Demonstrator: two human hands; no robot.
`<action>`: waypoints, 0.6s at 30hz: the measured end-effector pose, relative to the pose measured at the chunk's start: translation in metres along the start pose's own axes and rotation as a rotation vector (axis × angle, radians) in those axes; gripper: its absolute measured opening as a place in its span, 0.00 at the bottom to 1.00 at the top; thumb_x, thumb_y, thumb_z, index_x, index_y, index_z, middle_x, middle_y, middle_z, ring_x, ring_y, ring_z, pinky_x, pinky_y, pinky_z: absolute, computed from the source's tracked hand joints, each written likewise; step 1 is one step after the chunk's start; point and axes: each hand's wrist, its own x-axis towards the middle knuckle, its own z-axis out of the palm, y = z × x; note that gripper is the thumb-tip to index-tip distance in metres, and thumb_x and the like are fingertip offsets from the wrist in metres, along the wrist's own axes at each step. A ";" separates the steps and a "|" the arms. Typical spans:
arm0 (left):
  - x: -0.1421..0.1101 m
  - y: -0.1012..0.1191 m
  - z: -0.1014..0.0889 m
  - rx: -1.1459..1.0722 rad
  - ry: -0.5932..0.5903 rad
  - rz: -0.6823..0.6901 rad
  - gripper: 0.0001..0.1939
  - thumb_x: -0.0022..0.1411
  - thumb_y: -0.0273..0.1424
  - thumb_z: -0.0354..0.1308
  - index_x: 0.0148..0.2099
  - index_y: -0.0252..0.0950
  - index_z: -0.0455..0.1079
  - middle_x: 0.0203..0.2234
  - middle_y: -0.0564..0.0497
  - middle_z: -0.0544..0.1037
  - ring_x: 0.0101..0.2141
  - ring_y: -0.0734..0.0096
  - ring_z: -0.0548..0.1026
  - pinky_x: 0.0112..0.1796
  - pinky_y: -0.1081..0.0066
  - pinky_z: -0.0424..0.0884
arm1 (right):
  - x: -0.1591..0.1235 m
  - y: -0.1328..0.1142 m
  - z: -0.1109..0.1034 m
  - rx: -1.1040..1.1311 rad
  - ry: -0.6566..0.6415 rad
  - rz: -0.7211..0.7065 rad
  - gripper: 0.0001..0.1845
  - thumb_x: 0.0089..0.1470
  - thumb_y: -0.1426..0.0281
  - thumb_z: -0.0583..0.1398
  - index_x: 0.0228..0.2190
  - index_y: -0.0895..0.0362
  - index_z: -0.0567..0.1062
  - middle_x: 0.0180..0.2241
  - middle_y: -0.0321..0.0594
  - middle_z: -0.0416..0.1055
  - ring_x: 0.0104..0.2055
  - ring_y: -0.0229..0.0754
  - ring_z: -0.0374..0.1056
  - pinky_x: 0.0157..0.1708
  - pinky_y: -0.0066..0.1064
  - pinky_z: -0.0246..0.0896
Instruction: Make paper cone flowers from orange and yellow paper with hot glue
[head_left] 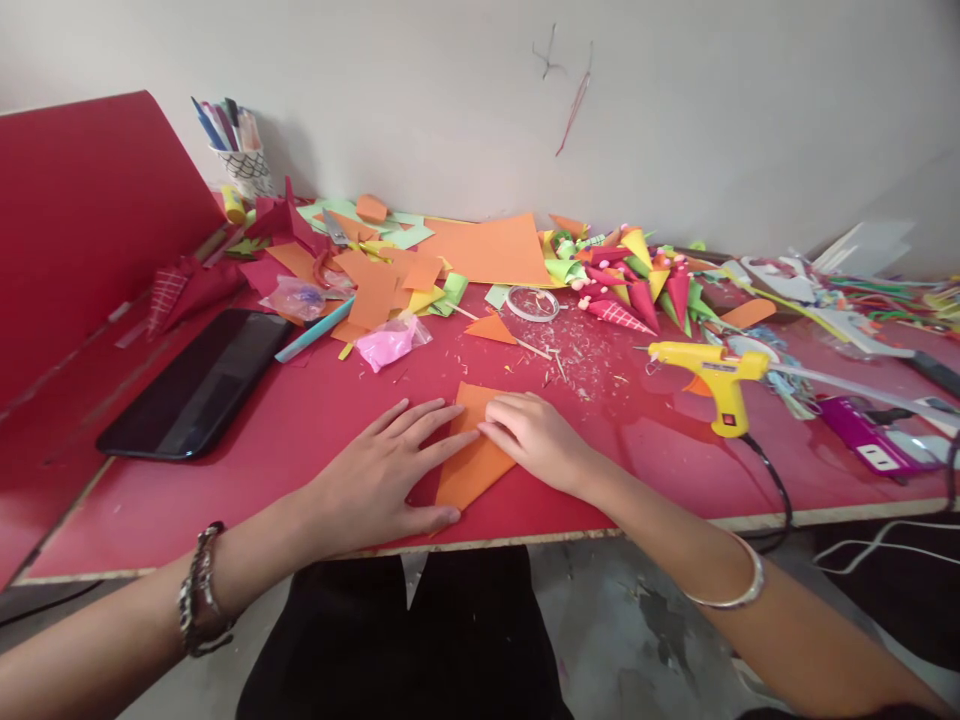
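A piece of orange paper [474, 467] lies at the table's front edge, between and under my two hands. My left hand [375, 480] rests flat with its fingers spread, the fingertips touching the paper's left side. Over the paper's right side, my right hand [541, 437] is closed, its fingers curled together and pressing on the sheet. The right fingertips partly hide the paper, so any fold beneath them cannot be seen.
A yellow glue gun [720, 375] lies at right with its cord over the edge. At left is a black phone [199, 385]. Paper scraps [375, 285] and small paper cones [637, 275] are heaped behind. A tape roll [532, 303] sits mid-table.
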 end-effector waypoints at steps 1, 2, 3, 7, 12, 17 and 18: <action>-0.001 0.000 0.000 -0.002 0.001 0.002 0.31 0.56 0.49 0.45 0.60 0.49 0.44 0.59 0.51 0.48 0.57 0.57 0.48 0.54 0.55 0.49 | 0.000 0.000 0.000 -0.001 -0.002 0.003 0.13 0.56 0.69 0.48 0.22 0.58 0.62 0.23 0.36 0.63 0.27 0.35 0.57 0.29 0.27 0.48; -0.002 0.000 0.000 -0.007 0.005 0.003 0.29 0.56 0.48 0.45 0.59 0.50 0.46 0.60 0.51 0.46 0.57 0.56 0.48 0.54 0.54 0.50 | 0.001 0.000 0.000 -0.003 -0.003 0.005 0.13 0.56 0.69 0.48 0.22 0.58 0.62 0.23 0.36 0.62 0.27 0.35 0.57 0.29 0.26 0.48; -0.003 0.000 0.001 -0.014 0.010 0.004 0.28 0.57 0.47 0.45 0.58 0.50 0.49 0.59 0.51 0.46 0.57 0.55 0.49 0.53 0.54 0.51 | 0.001 0.000 0.001 -0.008 -0.004 0.008 0.13 0.57 0.69 0.48 0.22 0.58 0.62 0.23 0.35 0.62 0.27 0.34 0.57 0.29 0.26 0.48; -0.004 -0.001 0.001 -0.035 0.009 0.025 0.26 0.57 0.46 0.46 0.57 0.50 0.53 0.58 0.52 0.50 0.57 0.55 0.49 0.53 0.54 0.51 | 0.001 0.000 0.001 -0.028 0.000 0.006 0.13 0.57 0.69 0.47 0.23 0.58 0.62 0.23 0.35 0.62 0.27 0.34 0.56 0.30 0.27 0.48; -0.002 -0.002 0.001 -0.003 -0.014 0.024 0.27 0.57 0.48 0.45 0.58 0.51 0.51 0.59 0.53 0.50 0.57 0.56 0.48 0.54 0.53 0.50 | 0.001 0.000 0.002 -0.025 0.008 -0.005 0.13 0.57 0.69 0.47 0.23 0.58 0.62 0.23 0.36 0.62 0.27 0.35 0.56 0.29 0.27 0.47; -0.004 0.002 0.000 0.047 -0.012 0.039 0.24 0.57 0.46 0.45 0.56 0.52 0.55 0.58 0.54 0.53 0.56 0.56 0.51 0.53 0.53 0.51 | 0.001 -0.001 0.001 -0.016 0.001 0.006 0.13 0.57 0.69 0.47 0.22 0.58 0.61 0.23 0.35 0.61 0.26 0.34 0.56 0.29 0.27 0.46; -0.005 0.002 0.000 0.058 -0.013 0.044 0.23 0.57 0.46 0.45 0.55 0.53 0.55 0.57 0.54 0.54 0.56 0.56 0.51 0.53 0.53 0.51 | 0.001 -0.001 0.001 -0.015 0.003 0.006 0.13 0.57 0.69 0.47 0.22 0.58 0.61 0.23 0.35 0.61 0.26 0.34 0.56 0.29 0.27 0.46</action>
